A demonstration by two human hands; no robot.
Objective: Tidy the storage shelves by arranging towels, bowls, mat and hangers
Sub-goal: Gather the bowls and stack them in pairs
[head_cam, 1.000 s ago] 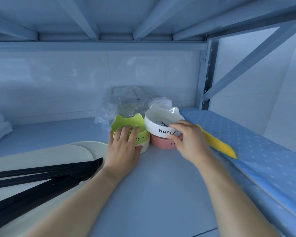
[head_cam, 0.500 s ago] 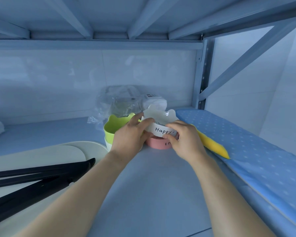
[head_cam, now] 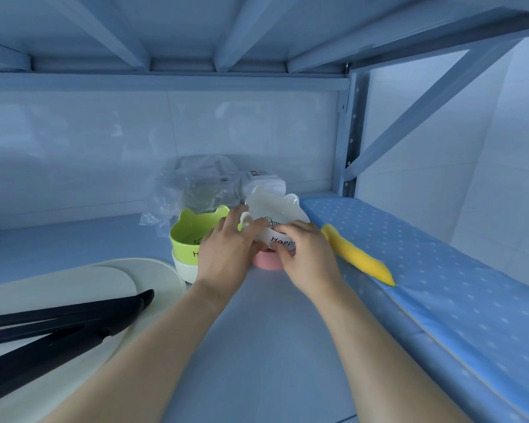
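Clearly the bowl-stacking step is in hand. The left hand (head_cam: 226, 251) curls its fingers over the left rim of the white bowl (head_cam: 272, 209), and the right hand (head_cam: 307, 261) pinches its front wall beside the black word "Happy". Both hands are grasping it, neither loose. The bowl is tipped, its far rim raised and its mouth turned toward the camera. It sits over the pink bowl (head_cam: 268, 263), whose lower edge shows under the fingers. Whether the two touch at the near side I cannot tell, as the hands cover that spot.

The next move, I judge, calls for levelling the white bowl and lowering it squarely into the pink one so it nests. Both hands can then let go without nudging the pile beside it.

The white bowl is glossy and looks hard, with small ear-like bumps on its rim and a little drawing above the lettering. Just to its left a green bowl (head_cam: 196, 230) of the same shape is nested in a second white bowl (head_cam: 185, 270). Behind them lies a crumpled plastic bag (head_cam: 202, 184). To the right a yellow piece (head_cam: 358, 257) rests on a blue dotted cover (head_cam: 440, 270). At the left black hangers (head_cam: 58, 319) lie across a cream mat (head_cam: 74, 279), all on the shelf (head_cam: 257, 346).
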